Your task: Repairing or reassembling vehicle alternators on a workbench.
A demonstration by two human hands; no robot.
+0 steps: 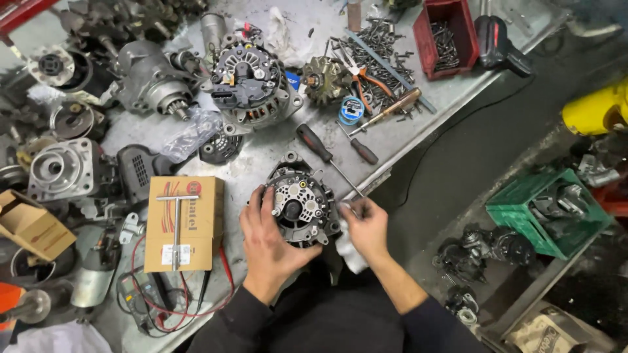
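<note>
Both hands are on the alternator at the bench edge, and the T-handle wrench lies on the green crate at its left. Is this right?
Not quite. In the head view, the T-handle wrench lies on a brown cardboard box, not a green crate. The left hand and right hand are indeed on the alternator.

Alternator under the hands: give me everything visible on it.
The alternator lies at the near edge of the metal workbench, rear end up. Silver cast housing, dark round centre, pale plate with small holes and studs on top. The left hand cups its left side; the right hand, holding a white rag, touches its right edge. A screwdriver lies just behind it.
</note>
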